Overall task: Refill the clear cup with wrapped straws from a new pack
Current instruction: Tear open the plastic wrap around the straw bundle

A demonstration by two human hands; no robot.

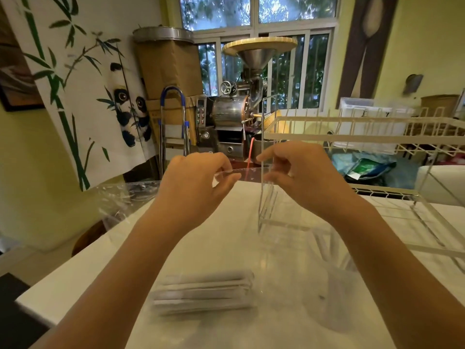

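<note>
- Head view: left hand (198,177) and right hand (299,172) raised over white desk (226,235), each pinching an end of a clear plastic strip (241,171).
- Wrapped straws (203,294) stacked flat on desk near the person.
- Clear cup (329,285) lying right of straws; contents blurred.
- Clear acrylic stand (269,197) behind, wire rack (364,132) at right, crumpled plastic wrap (120,197) at left.

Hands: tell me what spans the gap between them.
In the head view, a clear plastic strip stretches between the left hand and right hand, pinched by both.
</note>
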